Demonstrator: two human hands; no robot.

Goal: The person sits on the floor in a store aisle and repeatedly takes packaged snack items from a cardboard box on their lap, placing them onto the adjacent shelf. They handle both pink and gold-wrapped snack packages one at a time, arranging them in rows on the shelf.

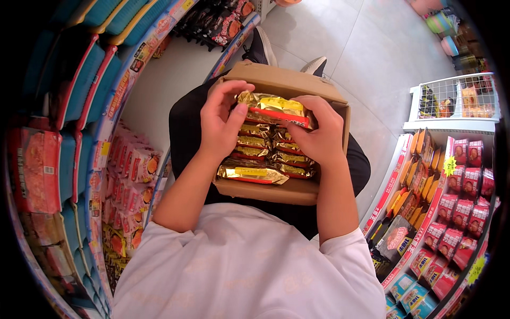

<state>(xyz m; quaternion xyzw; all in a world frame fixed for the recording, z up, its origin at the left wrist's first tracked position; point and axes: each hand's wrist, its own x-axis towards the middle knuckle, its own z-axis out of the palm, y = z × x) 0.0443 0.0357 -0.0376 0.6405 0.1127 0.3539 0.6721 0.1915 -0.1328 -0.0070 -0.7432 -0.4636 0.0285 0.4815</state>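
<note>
A cardboard box (276, 193) rests open on my lap. Inside it, gold foil packets (253, 142) with yellow and red printing are packed in two columns. One gold packet (273, 112) with a red edge is held level across the far part of the box, on top of the others. My left hand (223, 117) pinches its left end between thumb and fingers. Around its right end my right hand (323, 127) is closed, thumb on the near side. Another gold packet (252, 174) lies crosswise at the near left of the box.
Left of me stand shelves with teal trays (87, 80) and pink snack packs (143, 165). A rack on the right holds red packages (461, 199) and orange packs (422, 165); a white wire basket (451, 101) stands beyond it. Grey floor tiles (361, 53) stretch ahead of my shoes (260, 48).
</note>
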